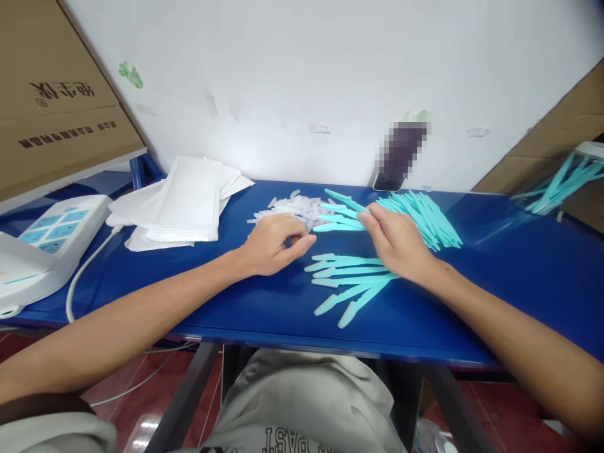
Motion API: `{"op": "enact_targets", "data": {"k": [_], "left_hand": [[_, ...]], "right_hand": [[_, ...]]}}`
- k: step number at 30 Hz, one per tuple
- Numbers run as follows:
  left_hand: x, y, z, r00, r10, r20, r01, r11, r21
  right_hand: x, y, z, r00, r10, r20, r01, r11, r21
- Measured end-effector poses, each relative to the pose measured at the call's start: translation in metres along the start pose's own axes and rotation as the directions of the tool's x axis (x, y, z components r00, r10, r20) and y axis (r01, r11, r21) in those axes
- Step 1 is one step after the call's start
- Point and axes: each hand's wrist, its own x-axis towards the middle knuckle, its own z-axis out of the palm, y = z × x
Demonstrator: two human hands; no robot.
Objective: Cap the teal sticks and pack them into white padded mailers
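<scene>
My right hand (399, 242) is closed round a fan of several turquoise eyebrow razors (346, 220), their blade ends pointing left. My left hand (278, 244) is beside their tips, fingers curled and thumb stretched towards the forefinger; anything between them is too small to make out. Behind that hand lies a heap of small translucent caps (302, 207), partly hidden by it. Nearer the table's front edge, several razors with pale covered ends (352, 274) are spread out below my right hand. A thick pile of turquoise razors (425, 220) lies behind my right hand.
White paper-like packets (186, 198) are stacked on the blue table (264, 308), left of the caps. A white power strip (61, 239) with a cable sits far left, below a cardboard box (61, 94). A phone (401, 157) leans on the wall. Bagged razors (561, 185) lie far right.
</scene>
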Motion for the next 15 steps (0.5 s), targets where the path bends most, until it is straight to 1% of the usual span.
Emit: {"op": "enact_targets", "data": {"k": [3, 6, 8, 11, 13, 15], "left_hand": [[0.002, -0.014, -0.007, 0.998, -0.046, 0.036, 0.036, 0.971, 0.238], [0.002, -0.024, -0.011, 0.991, -0.079, 0.105, 0.032, 0.922, 0.387], [0.001, -0.026, -0.011, 0.982, -0.084, 0.170, 0.004, 0.905, 0.425], [-0.001, -0.024, -0.009, 0.958, -0.080, 0.275, -0.049, 0.901, 0.431], [-0.002, -0.022, -0.007, 0.945, -0.089, 0.314, -0.065, 0.892, 0.448], [-0.002, -0.020, -0.006, 0.942, -0.092, 0.324, -0.069, 0.888, 0.455]], "right_hand": [[0.001, 0.006, 0.000, 1.000, 0.017, 0.026, -0.016, 0.999, -0.044], [0.002, 0.006, 0.000, 0.997, 0.029, 0.075, -0.026, 0.998, -0.053], [0.001, 0.005, 0.000, 0.994, 0.045, 0.103, -0.039, 0.997, -0.061], [0.002, 0.005, 0.000, 0.990, 0.067, 0.123, -0.059, 0.996, -0.068], [0.002, 0.007, 0.001, 0.989, 0.078, 0.124, -0.069, 0.995, -0.077], [0.002, 0.009, 0.001, 0.989, 0.085, 0.120, -0.074, 0.993, -0.093]]}}
